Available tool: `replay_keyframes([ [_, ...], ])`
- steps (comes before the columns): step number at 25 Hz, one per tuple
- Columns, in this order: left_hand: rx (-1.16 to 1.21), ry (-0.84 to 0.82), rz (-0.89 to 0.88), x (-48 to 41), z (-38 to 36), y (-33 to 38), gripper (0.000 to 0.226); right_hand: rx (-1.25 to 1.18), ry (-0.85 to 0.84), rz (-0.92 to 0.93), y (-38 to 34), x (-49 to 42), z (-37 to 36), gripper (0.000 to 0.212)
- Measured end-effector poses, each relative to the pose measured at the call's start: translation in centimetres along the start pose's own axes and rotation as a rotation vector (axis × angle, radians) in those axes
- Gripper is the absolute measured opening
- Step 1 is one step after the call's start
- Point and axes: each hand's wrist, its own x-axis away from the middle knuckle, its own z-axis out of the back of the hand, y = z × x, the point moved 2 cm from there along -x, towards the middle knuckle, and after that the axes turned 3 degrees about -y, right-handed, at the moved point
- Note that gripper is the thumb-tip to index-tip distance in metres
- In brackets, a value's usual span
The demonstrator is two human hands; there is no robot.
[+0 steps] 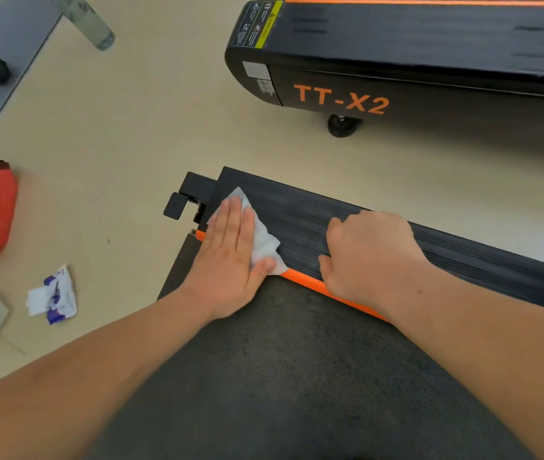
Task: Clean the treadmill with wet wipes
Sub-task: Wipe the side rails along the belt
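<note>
Dark textured treadmill belt (297, 376) nearest | L hand (231, 260) flat, pressing white crumpled wet wipe (265, 244) at end of ribbed black side rail (330, 214) | R hand (370, 257) apart, curled, bracing on rail | risk: unpinched wipe may bunch, skip grooves.

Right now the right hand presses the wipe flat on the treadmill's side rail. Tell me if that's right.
Wrong hand: the left hand presses the wipe flat on the treadmill's side rail; the right hand only rests further along it. The head view shows this.
</note>
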Motion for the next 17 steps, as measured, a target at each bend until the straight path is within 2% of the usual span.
replay_keyframes([
  [3, -0.04, 0.038, -0.083, -0.9, 0.4, -1.8, 0.082, -0.011, -0.024, 0.006, 0.2, 0.1, 0.0, 0.038],
  [7, 0.114, 0.062, 0.237, -2.8, 1.0, -3.8, 0.084, -0.045, -0.023, -0.034, 0.9, 0.2, -0.1, 0.033],
  [9, 0.126, 0.064, 0.302, -3.2, 1.1, -2.8, 0.088, -0.063, -0.019, -0.063, 1.5, 0.1, -0.5, 0.036],
  [11, 0.075, 0.048, 0.266, -3.2, 1.1, -0.4, 0.091, -0.072, -0.017, -0.091, 2.1, 0.2, -0.8, 0.039],
  [17, -0.056, -0.001, -0.048, -4.2, 0.5, 13.1, 0.087, -0.281, -0.067, -0.131, 4.6, 2.1, -0.7, 0.045],
])
